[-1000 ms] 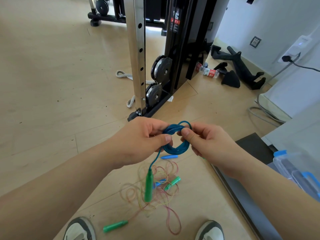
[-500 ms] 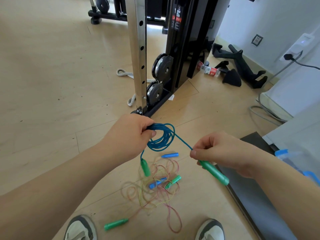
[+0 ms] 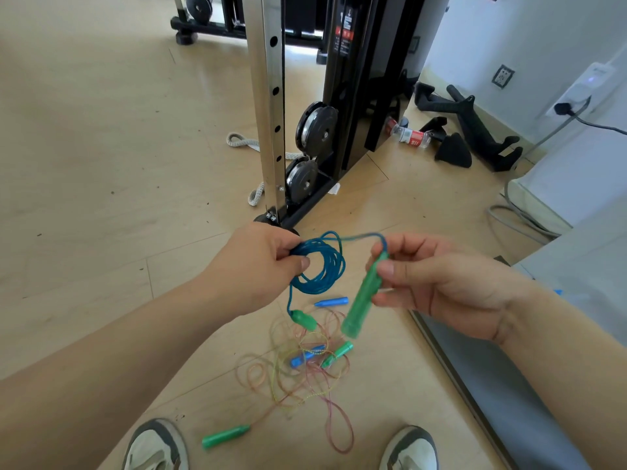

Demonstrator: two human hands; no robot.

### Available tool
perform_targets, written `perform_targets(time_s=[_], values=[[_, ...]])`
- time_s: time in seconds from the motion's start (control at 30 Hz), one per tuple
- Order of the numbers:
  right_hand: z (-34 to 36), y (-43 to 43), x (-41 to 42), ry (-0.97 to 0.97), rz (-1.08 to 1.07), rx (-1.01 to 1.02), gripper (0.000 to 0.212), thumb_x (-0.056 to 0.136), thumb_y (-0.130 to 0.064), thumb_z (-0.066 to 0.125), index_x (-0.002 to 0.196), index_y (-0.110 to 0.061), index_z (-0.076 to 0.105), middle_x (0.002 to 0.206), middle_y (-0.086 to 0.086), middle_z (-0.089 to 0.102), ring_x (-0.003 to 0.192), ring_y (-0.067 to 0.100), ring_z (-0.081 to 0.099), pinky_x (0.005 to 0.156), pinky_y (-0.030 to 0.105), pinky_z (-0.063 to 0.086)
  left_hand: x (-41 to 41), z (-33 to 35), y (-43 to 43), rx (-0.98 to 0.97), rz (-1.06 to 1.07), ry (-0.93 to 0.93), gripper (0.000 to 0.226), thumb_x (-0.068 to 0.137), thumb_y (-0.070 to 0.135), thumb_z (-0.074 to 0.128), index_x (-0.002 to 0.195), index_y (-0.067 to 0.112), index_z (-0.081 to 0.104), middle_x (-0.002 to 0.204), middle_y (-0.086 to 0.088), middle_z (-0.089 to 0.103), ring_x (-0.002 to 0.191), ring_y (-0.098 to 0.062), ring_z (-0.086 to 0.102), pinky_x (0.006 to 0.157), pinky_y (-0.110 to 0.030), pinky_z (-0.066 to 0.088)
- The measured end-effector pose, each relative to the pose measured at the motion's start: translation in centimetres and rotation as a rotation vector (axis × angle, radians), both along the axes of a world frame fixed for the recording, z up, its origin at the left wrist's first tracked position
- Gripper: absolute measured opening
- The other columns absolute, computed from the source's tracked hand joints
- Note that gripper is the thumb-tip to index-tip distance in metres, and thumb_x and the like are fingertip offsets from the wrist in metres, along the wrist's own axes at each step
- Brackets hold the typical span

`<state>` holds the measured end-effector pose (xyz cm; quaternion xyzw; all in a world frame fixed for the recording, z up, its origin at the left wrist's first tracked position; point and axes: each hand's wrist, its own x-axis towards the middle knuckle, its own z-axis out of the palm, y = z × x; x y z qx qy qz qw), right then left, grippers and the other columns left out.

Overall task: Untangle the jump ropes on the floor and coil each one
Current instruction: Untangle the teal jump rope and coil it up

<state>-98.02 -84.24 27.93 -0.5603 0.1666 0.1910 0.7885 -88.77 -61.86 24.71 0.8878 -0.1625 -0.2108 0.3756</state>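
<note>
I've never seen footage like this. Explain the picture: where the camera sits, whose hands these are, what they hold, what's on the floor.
No machine here: a person wears one wide-angle camera on the head, looking down at their own hands; their shoes show at the bottom edge. The left hand pinches a coil of blue jump rope, with a dangling green handle below it. The right hand holds the second green handle of that rope. On the wooden floor beneath lies a tangle of thin pink and yellow ropes with blue and green handles in and around it. Behind stands a gym weight machine.
</note>
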Motion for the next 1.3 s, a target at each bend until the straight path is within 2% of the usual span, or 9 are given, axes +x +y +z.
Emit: perform_targets(time_s=[0.17, 0.27, 0.4, 0.5, 0.83, 0.93, 1.03, 1.17, 1.3], values=[[-1.2, 0.7, 1.1, -0.056, -0.342, -0.083, 0.014, 0.09, -0.003, 0.067, 0.103, -0.009, 0.069, 0.099, 0.014, 0.072, 0.086, 0.023, 0.073, 0.064, 0.026, 0.06, -1.1, -0.2, -0.6, -0.097, -0.032, 0.157, 0.011, 0.097, 0.021, 0.067, 0.098, 0.021, 0.078, 0.089, -0.012, 0.075, 0.077, -0.019, 0.072, 0.09, -0.05, 0.06], [-1.9, 0.9, 1.2, -0.094, -0.42, -0.14, 0.01, 0.095, -0.002, 0.065, 0.103, -0.008, 0.067, 0.092, 0.013, 0.071, 0.083, 0.025, 0.069, 0.065, 0.028, 0.061, -1.7, -0.2, -1.0, -0.131, -0.028, 0.207, 0.014, 0.098, 0.018, 0.066, 0.099, 0.024, 0.079, 0.089, -0.01, 0.077, 0.086, -0.027, 0.075, 0.086, -0.046, 0.062], [-2.0, 1.5, 0.9, -0.208, -0.396, -0.201, 0.011, 0.095, 0.002, 0.064, 0.098, -0.008, 0.065, 0.085, 0.012, 0.074, 0.084, 0.028, 0.075, 0.078, 0.037, 0.064, -1.8, -0.3, -1.3, -0.196, 0.031, 0.296, 0.02, 0.099, 0.013, 0.064, 0.102, 0.027, 0.079, 0.089, -0.007, 0.079, 0.071, -0.018, 0.073, 0.077, -0.037, 0.064], [-1.6, 1.6, 0.7, -0.28, -0.383, -0.3, 0.015, 0.091, 0.007, 0.067, 0.096, -0.007, 0.066, 0.086, 0.013, 0.073, 0.085, 0.028, 0.077, 0.077, 0.037, 0.064, -1.8, -0.3, -1.3, -0.244, 0.09, 0.347, 0.02, 0.099, 0.012, 0.065, 0.105, 0.026, 0.079, 0.091, -0.009, 0.079, 0.085, -0.026, 0.077, 0.074, -0.033, 0.066], [-1.6, 2.1, 0.9, -0.357, -0.265, -0.718, 0.024, 0.083, -0.001, 0.081, 0.083, -0.023, 0.074, 0.084, 0.003, 0.078, 0.078, 0.021, 0.074, 0.079, 0.046, 0.063, -1.9, 0.1, -1.4, -0.287, 0.103, 0.297, 0.014, 0.097, 0.014, 0.069, 0.104, 0.022, 0.079, 0.092, -0.007, 0.077, 0.083, -0.029, 0.078, 0.081, -0.044, 0.065], [-2.2, 2.9, 0.8, -0.395, -0.211, -0.915, 0.028, 0.075, -0.009, 0.089, 0.072, -0.033, 0.074, 0.088, -0.001, 0.072, 0.072, 0.007, 0.062, 0.07, 0.026, 0.054, -2.2, 0.6, -1.7, -0.367, 0.1, 0.318, 0.017, 0.098, 0.012, 0.068, 0.102, 0.024, 0.079, 0.092, -0.006, 0.077, 0.075, -0.018, 0.079, 0.078, -0.039, 0.066], [-2.4, 3.6, 0.8, -0.392, -0.162, -0.95, 0.014, 0.078, -0.024, 0.089, 0.075, -0.034, 0.08, 0.096, -0.002, 0.06, 0.078, 0.006, 0.057, 0.063, 0.012, 0.044, -2.2, 0.8, -1.7, -0.408, 0.105, 0.317, 0.019, 0.099, 0.011, 0.066, 0.102, 0.023, 0.08, 0.088, -0.003, 0.078, 0.073, -0.011, 0.078, 0.074, -0.032, 0.066], [-1.9, 3.3, 0.8, -0.367, -0.278, -0.868, 0.012, 0.082, -0.028, 0.085, 0.079, -0.029, 0.074, 0.088, -0.006, 0.069, 0.077, 0.004, 0.067, 0.066, 0.02, 0.051, -1.9, 0.8, -1.4, -0.414, 0.127, 0.295, 0.019, 0.098, 0.012, 0.067, 0.1, 0.026, 0.08, 0.085, 0.001, 0.078, 0.073, -0.013, 0.077, 0.075, -0.033, 0.066], [-2.4, 3.3, 1.0, -0.178, -0.339, -0.819, 0.033, 0.077, -0.02, 0.086, 0.093, -0.028, 0.058, 0.092, 0.001, 0.072, 0.079, 0.021, 0.071, 0.071, 0.039, 0.062, -2.5, 1.2, -1.5, -0.439, 0.052, 0.281, 0.02, 0.099, 0.011, 0.066, 0.102, 0.026, 0.08, 0.091, -0.006, 0.075, 0.077, -0.017, 0.077, 0.079, -0.037, 0.065]])
